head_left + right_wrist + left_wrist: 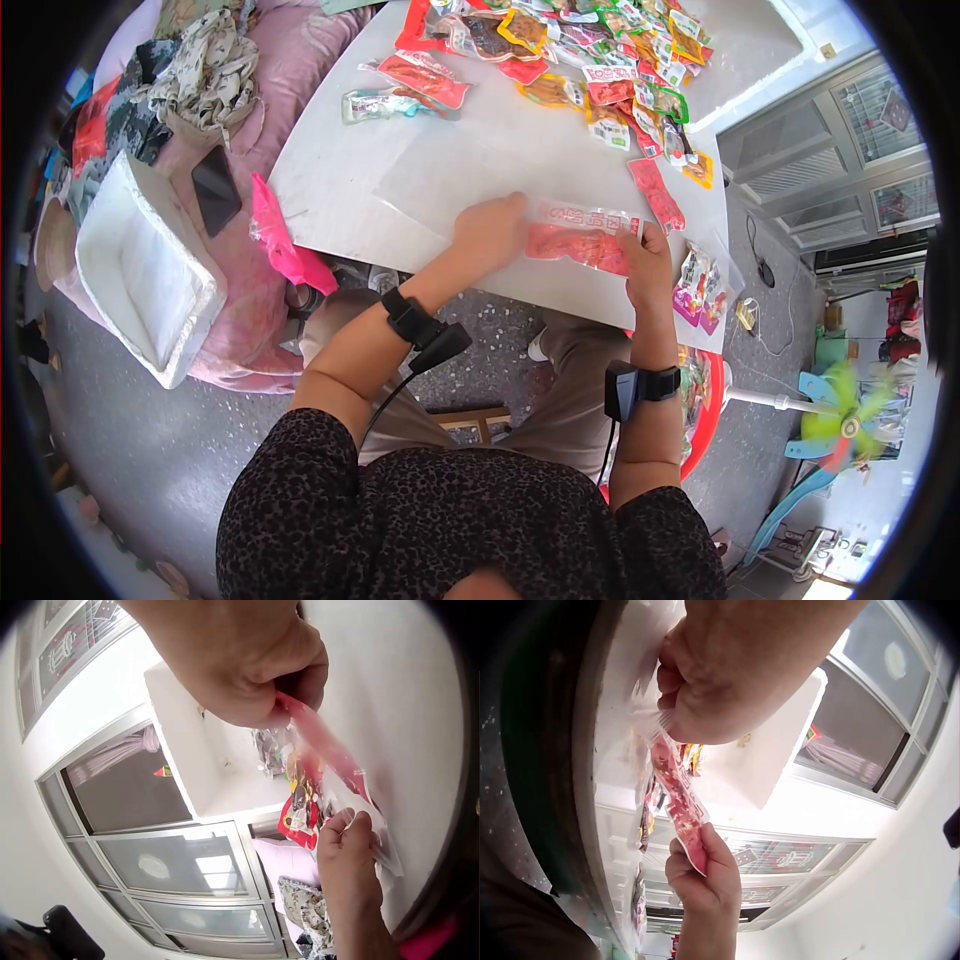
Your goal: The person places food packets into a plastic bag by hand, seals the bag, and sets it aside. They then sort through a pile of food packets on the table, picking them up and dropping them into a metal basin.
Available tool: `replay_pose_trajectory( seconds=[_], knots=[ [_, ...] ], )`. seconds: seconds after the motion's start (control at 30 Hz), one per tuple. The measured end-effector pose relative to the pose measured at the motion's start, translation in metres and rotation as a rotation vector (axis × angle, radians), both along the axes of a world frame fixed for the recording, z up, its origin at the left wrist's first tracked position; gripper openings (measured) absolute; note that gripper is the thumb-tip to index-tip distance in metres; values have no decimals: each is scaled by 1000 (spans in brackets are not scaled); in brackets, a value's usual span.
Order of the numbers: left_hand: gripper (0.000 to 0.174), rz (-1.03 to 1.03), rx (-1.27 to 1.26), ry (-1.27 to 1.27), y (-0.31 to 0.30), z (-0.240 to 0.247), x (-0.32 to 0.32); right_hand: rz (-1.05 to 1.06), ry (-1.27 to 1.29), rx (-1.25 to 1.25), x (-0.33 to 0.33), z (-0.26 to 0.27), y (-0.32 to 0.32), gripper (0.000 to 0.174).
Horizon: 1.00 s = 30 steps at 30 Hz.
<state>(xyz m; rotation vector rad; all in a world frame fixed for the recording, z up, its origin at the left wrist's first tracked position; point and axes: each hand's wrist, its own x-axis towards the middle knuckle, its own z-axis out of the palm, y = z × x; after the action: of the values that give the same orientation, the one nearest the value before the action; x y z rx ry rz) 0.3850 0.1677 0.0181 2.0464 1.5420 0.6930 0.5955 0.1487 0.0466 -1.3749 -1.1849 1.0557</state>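
Head view: at frame centre, the red snack packet point(585, 240) lies at the white table point(400, 150)'s near edge, with the left hand point(490, 232) and right hand point(645, 265) at its ends. Left wrist view: curled left fingers point(676, 682) pinch its clear end, upper centre. Right wrist view: right fingers point(300, 671) pinch the other end, at top.

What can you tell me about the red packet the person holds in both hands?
The red packet is a flat pouch of glossy clear plastic with pinkish-red contents and a pale strip of red print along its far side. It is held stretched out by the near edge of the white table. The left hand pinches one end, the right hand the other.
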Motion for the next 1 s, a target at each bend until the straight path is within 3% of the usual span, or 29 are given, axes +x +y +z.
replay_pose_trajectory(
  seconds=[0.1, 0.2, 0.3, 0.4, 0.5, 0.6, 0.7, 0.8, 0.87, 0.93, 1.0],
  knots=[
    [18, -20, -11, -3, -1, 4, 2, -30, -14, 36, -8, 4, 1, 9],
    [18, -7, 18, -31, -3, 5, 4, -3, 175, 0, -15, -21, 8, 11],
    [19, -10, 116, -67, -3, 1, 6, -52, 488, -168, -50, -8, 2, 13],
    [18, -19, 200, -112, -6, 0, 8, 56, 487, -210, -65, -7, 6, 18],
    [18, -30, 142, -104, -9, 12, 7, 251, -123, -368, -56, -4, 15, 24],
    [17, -43, 119, -105, -13, 22, 6, 269, -117, -392, -49, -11, 28, 28],
    [15, -21, 149, -131, -13, 20, 9, 200, 328, -236, -69, -18, 31, 31],
    [17, 6, 112, -135, -12, 27, 6, 216, 270, -90, -61, -14, 41, 33],
    [26, 25, 64, -49, -10, 21, 4, 56, -737, 345, -19, -17, 67, 37],
    [27, 18, 88, -81, -8, 13, 3, -136, -972, 335, 27, -30, 88, 40],
    [28, 21, 89, -96, -8, 12, 0, -144, -1223, 88, 44, -1, 82, 43]
  ],
)
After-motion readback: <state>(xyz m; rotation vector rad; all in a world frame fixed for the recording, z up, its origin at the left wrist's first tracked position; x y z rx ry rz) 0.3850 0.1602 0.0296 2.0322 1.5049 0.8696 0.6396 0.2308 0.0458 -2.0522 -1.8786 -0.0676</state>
